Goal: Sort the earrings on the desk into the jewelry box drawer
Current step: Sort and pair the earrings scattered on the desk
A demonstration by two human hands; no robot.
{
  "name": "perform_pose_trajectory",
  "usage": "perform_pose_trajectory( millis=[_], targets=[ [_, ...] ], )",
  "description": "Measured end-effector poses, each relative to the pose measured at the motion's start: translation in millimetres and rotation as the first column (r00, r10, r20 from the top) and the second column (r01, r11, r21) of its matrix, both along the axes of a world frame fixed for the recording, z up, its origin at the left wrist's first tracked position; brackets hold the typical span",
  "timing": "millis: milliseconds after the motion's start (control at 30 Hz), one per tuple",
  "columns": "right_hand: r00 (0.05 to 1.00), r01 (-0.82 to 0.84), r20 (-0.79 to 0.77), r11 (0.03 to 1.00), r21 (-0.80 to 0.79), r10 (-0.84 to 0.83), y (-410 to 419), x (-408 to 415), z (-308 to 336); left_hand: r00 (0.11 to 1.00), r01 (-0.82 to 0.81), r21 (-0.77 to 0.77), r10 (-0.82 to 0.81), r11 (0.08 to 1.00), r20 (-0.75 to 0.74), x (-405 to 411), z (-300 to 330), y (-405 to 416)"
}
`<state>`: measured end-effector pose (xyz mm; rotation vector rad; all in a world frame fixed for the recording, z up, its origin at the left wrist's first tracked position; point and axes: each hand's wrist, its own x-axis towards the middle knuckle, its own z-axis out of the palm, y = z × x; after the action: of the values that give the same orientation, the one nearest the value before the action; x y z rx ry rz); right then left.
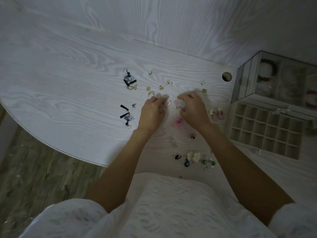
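Several earrings lie scattered on the white wood-grain desk [68, 69]. My left hand [151, 112] pinches a pale pink hoop earring [168, 103] just above the desk. My right hand [193, 107] pinches its matching pink hoop earring [176, 103] right beside it. Two blue-and-black fan earrings [129, 79] [127, 116] lie to the left. Small gold studs [160, 87] sit beyond my hands. A pink flower earring [178, 123] lies between my wrists. The jewelry box drawer [267, 129], pulled out at the right, shows a grid of small compartments.
The glass jewelry box [274, 81] stands at the right behind the drawer. A round cable hole [227, 76] is in the desk near it. More earrings, cream flowers [193, 156] and green beads [208, 163], lie near the desk's front edge. The desk's curved edge runs at left.
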<state>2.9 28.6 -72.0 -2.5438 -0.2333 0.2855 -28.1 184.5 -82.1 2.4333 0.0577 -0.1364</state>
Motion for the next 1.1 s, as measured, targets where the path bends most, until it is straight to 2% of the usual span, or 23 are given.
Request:
perform_pose_trajectory(
  millis=[200, 367, 633, 733, 833, 933, 1033, 1100],
  targets=[
    [0.999, 0.008, -0.037, 1.000, 0.029, -0.007, 16, -4, 2, 1.000, -0.028, -0.012, 0.028, 1.000, 0.006, -3, 3, -10],
    [0.998, 0.036, -0.060, 0.998, 0.056, -0.033, 19, -6, 2, 0.999, -0.050, -0.084, 0.049, 0.995, -0.017, -4, 6, -22],
    [0.988, 0.031, -0.156, 0.991, 0.133, -0.010, 0, -13, 13, 0.995, -0.077, -0.159, 0.086, 0.984, 0.049, -15, 8, -13],
    [0.991, 0.030, -0.132, 0.984, 0.176, -0.007, -18, -10, 24, 0.991, -0.120, -0.084, 0.125, 0.989, 0.056, -15, 6, 2],
    [0.999, 0.039, -0.031, 0.994, 0.099, -0.036, -40, 1, 27, 0.970, -0.234, 0.047, 0.230, 0.971, 0.079, -10, 3, 17],
    [0.992, 0.097, 0.089, 0.994, -0.056, -0.092, -59, 20, 19, 0.942, -0.322, 0.034, 0.317, 0.946, 0.109, -1, 3, 27],
    [0.977, 0.177, 0.147, 0.972, -0.155, -0.154, -66, 33, 13, 0.942, -0.316, -0.020, 0.316, 0.949, 0.112, 14, 2, 38],
    [0.974, 0.210, 0.121, 0.965, -0.159, -0.192, -66, 36, 9, 0.961, -0.266, 0.017, 0.263, 0.964, 0.083, 26, 2, 43]
  ],
)
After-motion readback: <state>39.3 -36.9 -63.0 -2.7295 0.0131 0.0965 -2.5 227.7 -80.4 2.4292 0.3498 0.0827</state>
